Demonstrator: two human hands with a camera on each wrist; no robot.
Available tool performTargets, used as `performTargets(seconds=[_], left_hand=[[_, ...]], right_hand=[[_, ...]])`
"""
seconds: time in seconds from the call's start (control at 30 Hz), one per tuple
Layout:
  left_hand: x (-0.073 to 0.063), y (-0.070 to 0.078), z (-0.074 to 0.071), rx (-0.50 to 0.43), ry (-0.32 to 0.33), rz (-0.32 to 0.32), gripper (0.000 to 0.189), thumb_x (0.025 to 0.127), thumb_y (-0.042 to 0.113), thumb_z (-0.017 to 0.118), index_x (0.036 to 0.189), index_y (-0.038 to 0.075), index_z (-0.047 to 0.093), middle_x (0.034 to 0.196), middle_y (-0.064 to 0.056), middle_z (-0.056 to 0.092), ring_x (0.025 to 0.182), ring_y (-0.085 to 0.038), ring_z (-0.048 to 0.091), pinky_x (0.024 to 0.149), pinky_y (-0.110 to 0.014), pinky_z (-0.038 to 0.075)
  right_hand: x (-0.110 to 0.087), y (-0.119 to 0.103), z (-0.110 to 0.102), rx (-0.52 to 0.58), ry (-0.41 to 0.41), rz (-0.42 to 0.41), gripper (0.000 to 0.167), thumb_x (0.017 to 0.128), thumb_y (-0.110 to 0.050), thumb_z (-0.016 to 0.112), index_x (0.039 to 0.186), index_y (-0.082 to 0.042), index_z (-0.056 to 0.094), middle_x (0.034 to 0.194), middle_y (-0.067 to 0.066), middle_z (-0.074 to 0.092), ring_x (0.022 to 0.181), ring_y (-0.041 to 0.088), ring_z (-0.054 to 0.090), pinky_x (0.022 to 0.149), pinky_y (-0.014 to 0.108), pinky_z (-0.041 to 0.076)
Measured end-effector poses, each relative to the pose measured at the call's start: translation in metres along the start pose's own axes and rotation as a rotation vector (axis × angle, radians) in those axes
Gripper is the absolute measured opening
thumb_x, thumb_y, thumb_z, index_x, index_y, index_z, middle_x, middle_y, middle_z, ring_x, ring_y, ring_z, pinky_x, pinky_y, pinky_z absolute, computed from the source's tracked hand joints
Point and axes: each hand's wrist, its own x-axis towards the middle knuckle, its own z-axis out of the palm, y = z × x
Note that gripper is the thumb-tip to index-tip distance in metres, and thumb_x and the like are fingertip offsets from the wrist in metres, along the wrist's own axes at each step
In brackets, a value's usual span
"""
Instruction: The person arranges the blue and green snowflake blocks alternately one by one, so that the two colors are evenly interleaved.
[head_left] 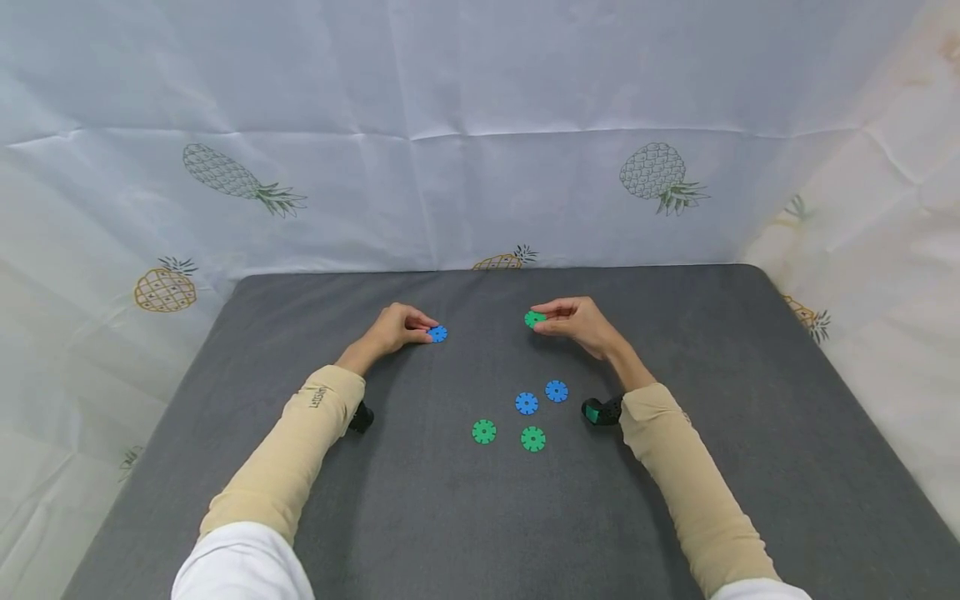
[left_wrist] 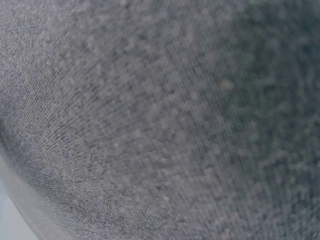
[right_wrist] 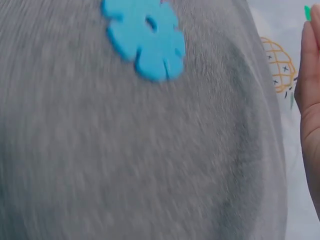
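My left hand (head_left: 393, 327) pinches a blue notched disc (head_left: 438, 334) between thumb and fingers, over the far left-centre of the table. Across from it, my right hand (head_left: 578, 323) pinches a green notched disc (head_left: 534, 319) by its edge. A gap separates the two held discs. Nearer to me lie two blue discs, the left one (head_left: 527, 403) and the right one (head_left: 557, 391). Closer still are two green discs, one at left (head_left: 483, 431) and one at right (head_left: 533, 439). In the right wrist view, a blue disc (right_wrist: 145, 35) shows large on the cloth.
A dark grey cloth (head_left: 420, 517) covers the table. Behind its far edge hangs a white curtain (head_left: 465, 200) with pineapple prints. Dark wrist cameras sit under the left sleeve (head_left: 362, 418) and by the right sleeve (head_left: 652, 417). The left wrist view shows only blurred grey cloth.
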Motion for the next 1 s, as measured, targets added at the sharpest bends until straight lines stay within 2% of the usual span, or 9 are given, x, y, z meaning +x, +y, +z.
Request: performTargets(seconds=[0.17, 0.37, 0.63, 0.87, 1.0], left_hand=[[0.0, 0.002, 0.001, 0.033, 0.002, -0.041, 0.025, 0.085, 0.006, 0.072, 0.109, 0.0, 0.072, 0.108, -0.017, 0.069, 0.101, -0.029, 0.065, 0.088, -0.041, 0.05], [-0.001, 0.004, 0.0, 0.043, 0.007, -0.037, 0.026, 0.085, 0.007, 0.073, 0.109, -0.001, 0.072, 0.107, -0.017, 0.069, 0.1, -0.029, 0.065, 0.088, -0.041, 0.051], [0.0, 0.003, 0.002, 0.033, 0.011, -0.049, 0.026, 0.084, 0.006, 0.074, 0.109, 0.0, 0.072, 0.106, -0.016, 0.07, 0.098, -0.028, 0.066, 0.086, -0.04, 0.052], [-0.001, 0.008, 0.001, 0.021, 0.004, -0.061, 0.026, 0.085, 0.006, 0.072, 0.11, 0.0, 0.072, 0.106, -0.018, 0.07, 0.098, -0.03, 0.066, 0.085, -0.041, 0.052], [-0.003, 0.01, 0.0, 0.028, 0.002, -0.051, 0.027, 0.085, 0.005, 0.072, 0.111, -0.002, 0.071, 0.108, -0.019, 0.069, 0.1, -0.031, 0.065, 0.086, -0.041, 0.052]], right_hand=[[0.008, 0.004, 0.01, 0.022, 0.042, 0.032, 0.041, 0.085, 0.004, 0.07, 0.123, 0.013, 0.058, 0.094, -0.003, 0.069, 0.083, 0.009, 0.065, 0.083, 0.033, 0.054], [0.017, 0.006, 0.021, 0.032, 0.088, 0.05, 0.042, 0.085, 0.003, 0.07, 0.125, 0.01, 0.059, 0.102, -0.004, 0.069, 0.088, 0.008, 0.065, 0.083, 0.033, 0.054], [0.024, 0.011, 0.034, 0.061, 0.076, 0.055, 0.043, 0.083, 0.006, 0.07, 0.124, 0.011, 0.058, 0.099, -0.001, 0.07, 0.087, 0.008, 0.066, 0.081, 0.031, 0.055], [0.032, 0.015, 0.045, 0.017, 0.054, 0.021, 0.04, 0.083, 0.006, 0.071, 0.121, 0.011, 0.061, 0.099, 0.005, 0.071, 0.083, 0.009, 0.066, 0.078, 0.029, 0.055], [0.035, 0.014, 0.053, 0.013, 0.057, 0.029, 0.039, 0.082, 0.006, 0.071, 0.12, 0.01, 0.062, 0.098, 0.007, 0.07, 0.083, 0.009, 0.066, 0.079, 0.03, 0.055]])
